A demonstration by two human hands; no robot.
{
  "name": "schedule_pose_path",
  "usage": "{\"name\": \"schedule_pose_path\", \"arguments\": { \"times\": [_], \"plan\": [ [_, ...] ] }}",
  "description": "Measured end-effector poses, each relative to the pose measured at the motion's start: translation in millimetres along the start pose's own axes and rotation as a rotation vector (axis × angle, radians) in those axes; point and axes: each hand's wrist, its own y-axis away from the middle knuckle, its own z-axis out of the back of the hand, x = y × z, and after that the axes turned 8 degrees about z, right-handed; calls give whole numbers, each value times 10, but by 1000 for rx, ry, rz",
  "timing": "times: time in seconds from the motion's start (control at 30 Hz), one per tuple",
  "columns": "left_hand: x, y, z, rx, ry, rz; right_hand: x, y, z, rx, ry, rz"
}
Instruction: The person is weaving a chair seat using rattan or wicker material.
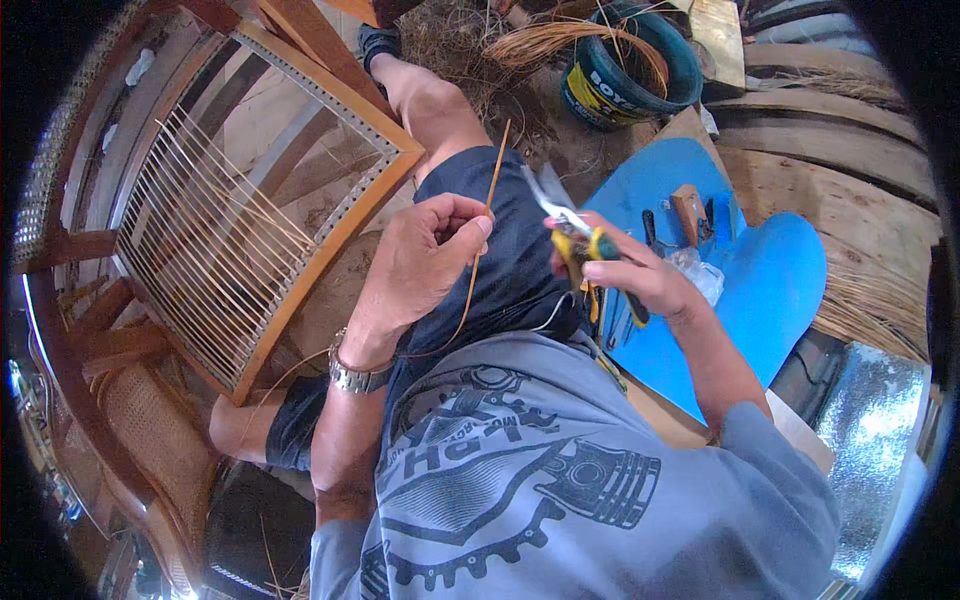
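Between the thumb and fingertips of my left hand [425, 260], a thin tan cane strand [497, 165] is pinched. Its tip points up past the fingers, and its tail curves down toward my lap. My right hand [645, 275] grips a pair of shears [573, 235] with yellow and green handles; the blades, slightly blurred, point up and left, apart from the strand. To the left stands a wooden chair, its seat frame [345, 222] drilled with a row of holes along the edges. Parallel cane strands [215, 240] run across part of that frame, with a few loose ends lying over them.
A blue chair-shaped plastic sheet [770, 290] at the right bears several hand tools and a wooden block [688, 212]. A dark bucket [635, 75] with coiled cane stands at the far side. Bundled cane [870, 305] lies on planks at the right. Woven cane panels [160, 430] show lower left.
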Motion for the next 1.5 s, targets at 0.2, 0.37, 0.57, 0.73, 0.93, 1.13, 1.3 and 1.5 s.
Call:
{"name": "schedule_pose_path", "arguments": {
  "times": [0.2,0.37,0.57,0.73,0.93,1.13,1.3,1.5],
  "plan": [
    [-23,46,-29,29,-38,-25,207,-152,-191,51,179,146],
    [-37,97,-55,50,-47,-4,230,-35,-171,-43,48,-11],
    [13,-8,31,80,151,-21,-931,-232,964,-496,1358,231],
    [-8,-23,163,210,465,77,-1147,-141,1322,-592,1659,-215],
    [8,-56,194,189,531,80,-682,-493,743,-545,739,261],
    [-78,-132,23,106,211,25,97,-742,-292,-165,74,449],
    [-39,-91,-68,49,167,6,85,-919,-248,-172,66,401],
    [208,62,26,290,230,245,275,-845,497,-397,-248,644]
  ]
}}
